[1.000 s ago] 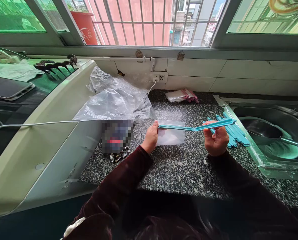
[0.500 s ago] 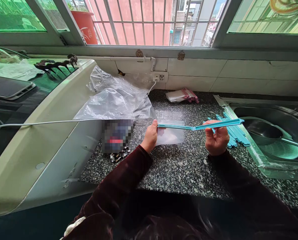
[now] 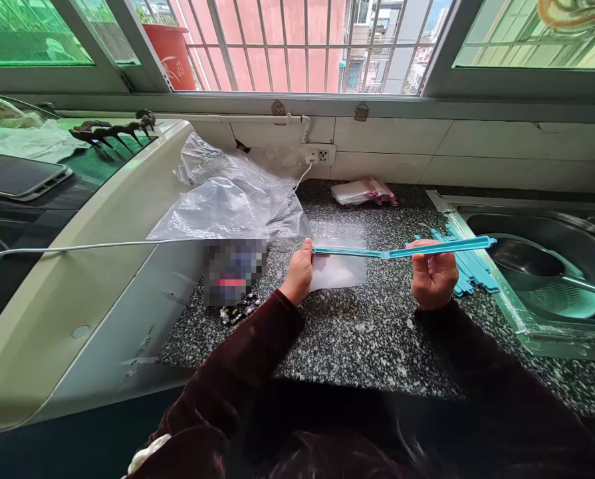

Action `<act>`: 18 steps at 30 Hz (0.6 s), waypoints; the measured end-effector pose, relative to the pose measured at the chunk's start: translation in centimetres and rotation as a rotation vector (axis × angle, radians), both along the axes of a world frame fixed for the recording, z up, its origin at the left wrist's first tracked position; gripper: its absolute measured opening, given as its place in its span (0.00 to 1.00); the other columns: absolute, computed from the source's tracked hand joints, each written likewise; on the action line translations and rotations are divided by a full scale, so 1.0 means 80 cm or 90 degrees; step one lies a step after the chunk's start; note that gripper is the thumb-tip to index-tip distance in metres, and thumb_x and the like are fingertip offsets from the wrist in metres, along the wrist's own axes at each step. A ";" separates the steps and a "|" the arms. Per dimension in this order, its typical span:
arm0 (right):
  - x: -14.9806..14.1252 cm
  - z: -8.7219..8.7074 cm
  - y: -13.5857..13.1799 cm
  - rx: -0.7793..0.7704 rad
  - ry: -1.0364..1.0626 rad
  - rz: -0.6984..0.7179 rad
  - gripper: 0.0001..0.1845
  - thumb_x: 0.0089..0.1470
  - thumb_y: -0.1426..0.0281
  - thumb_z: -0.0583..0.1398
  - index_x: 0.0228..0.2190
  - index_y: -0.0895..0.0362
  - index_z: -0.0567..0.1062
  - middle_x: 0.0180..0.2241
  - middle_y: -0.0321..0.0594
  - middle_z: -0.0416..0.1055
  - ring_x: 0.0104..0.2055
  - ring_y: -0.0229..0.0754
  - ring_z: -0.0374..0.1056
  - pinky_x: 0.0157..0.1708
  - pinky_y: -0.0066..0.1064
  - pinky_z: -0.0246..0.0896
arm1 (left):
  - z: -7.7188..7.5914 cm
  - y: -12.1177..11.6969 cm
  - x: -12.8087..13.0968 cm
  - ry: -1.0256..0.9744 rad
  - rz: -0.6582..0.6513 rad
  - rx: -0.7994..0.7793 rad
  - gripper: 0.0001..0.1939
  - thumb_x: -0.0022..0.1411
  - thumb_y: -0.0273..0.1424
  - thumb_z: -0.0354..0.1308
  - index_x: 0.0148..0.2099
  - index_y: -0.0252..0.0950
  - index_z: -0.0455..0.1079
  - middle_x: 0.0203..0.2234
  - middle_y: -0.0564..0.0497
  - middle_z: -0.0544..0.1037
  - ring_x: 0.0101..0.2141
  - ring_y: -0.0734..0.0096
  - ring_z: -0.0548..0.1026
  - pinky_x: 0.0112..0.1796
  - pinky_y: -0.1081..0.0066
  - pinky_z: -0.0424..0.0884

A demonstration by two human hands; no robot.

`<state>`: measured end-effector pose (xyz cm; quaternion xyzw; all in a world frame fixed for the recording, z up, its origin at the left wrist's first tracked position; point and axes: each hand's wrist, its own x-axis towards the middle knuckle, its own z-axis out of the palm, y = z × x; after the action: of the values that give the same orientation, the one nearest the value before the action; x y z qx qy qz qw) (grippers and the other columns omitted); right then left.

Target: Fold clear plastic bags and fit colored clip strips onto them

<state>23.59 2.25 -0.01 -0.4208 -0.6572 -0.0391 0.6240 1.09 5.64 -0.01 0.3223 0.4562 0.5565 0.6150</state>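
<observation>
A long, thin blue bag sealing clip (image 3: 350, 252) stretches between my hands, opened out at a hinge near its middle. My left hand (image 3: 298, 271) is closed on its left end, thumb on top. Below that half is a small clear plastic bag (image 3: 341, 271), its left edge at my left fingers; I cannot tell whether they grip it too. My right hand (image 3: 433, 274) pinches the clip's right arm, which slants slightly upward to the right. Behind and beside this hand, several more blue clips (image 3: 476, 271) lie in a loose pile on the speckled counter (image 3: 361, 339).
A crumpled clear plastic sheet (image 3: 227, 199) covers the left back of the counter. A stack of small bags (image 3: 361, 191) lies near the wall socket (image 3: 322, 155). At right is a sink with a pan (image 3: 524, 261). A white cable (image 3: 102, 246) crosses at left.
The clip's right arm has turned slightly and its tip reaches a little farther right. Both hands keep their hold, nearly in place.
</observation>
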 end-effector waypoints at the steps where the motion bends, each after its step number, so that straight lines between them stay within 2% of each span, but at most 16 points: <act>1: 0.000 0.000 0.000 0.000 0.002 0.001 0.07 0.57 0.67 0.55 0.36 0.55 0.70 0.34 0.40 0.71 0.35 0.40 0.68 0.37 0.36 0.65 | 0.001 0.000 0.000 0.003 0.002 0.000 0.28 0.64 0.46 0.47 0.19 0.31 0.67 0.10 0.54 0.64 0.14 0.80 0.60 0.18 0.77 0.55; 7: 0.000 -0.001 0.000 -0.008 0.034 0.008 0.07 0.56 0.66 0.55 0.36 0.55 0.70 0.33 0.40 0.71 0.36 0.41 0.68 0.38 0.37 0.65 | 0.006 -0.001 0.000 0.019 0.007 -0.009 0.28 0.63 0.47 0.48 0.18 0.32 0.66 0.10 0.53 0.66 0.14 0.79 0.61 0.18 0.77 0.57; 13: -0.002 -0.001 0.002 -0.051 0.086 0.004 0.09 0.56 0.62 0.55 0.34 0.55 0.69 0.33 0.40 0.70 0.32 0.40 0.67 0.31 0.35 0.63 | 0.008 -0.001 -0.001 0.015 0.017 -0.007 0.28 0.64 0.45 0.47 0.19 0.31 0.67 0.10 0.53 0.65 0.14 0.79 0.61 0.18 0.77 0.57; 18: -0.002 -0.006 0.005 -0.050 0.121 0.019 0.09 0.56 0.62 0.56 0.35 0.55 0.69 0.33 0.40 0.70 0.30 0.38 0.66 0.30 0.34 0.63 | 0.009 -0.001 -0.001 0.001 0.024 -0.011 0.27 0.63 0.45 0.48 0.20 0.31 0.67 0.10 0.54 0.65 0.13 0.80 0.60 0.17 0.77 0.56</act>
<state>23.42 2.68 -0.50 -0.4370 -0.6020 0.0362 0.6673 1.00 5.57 0.69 0.3085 0.4674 0.5639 0.6069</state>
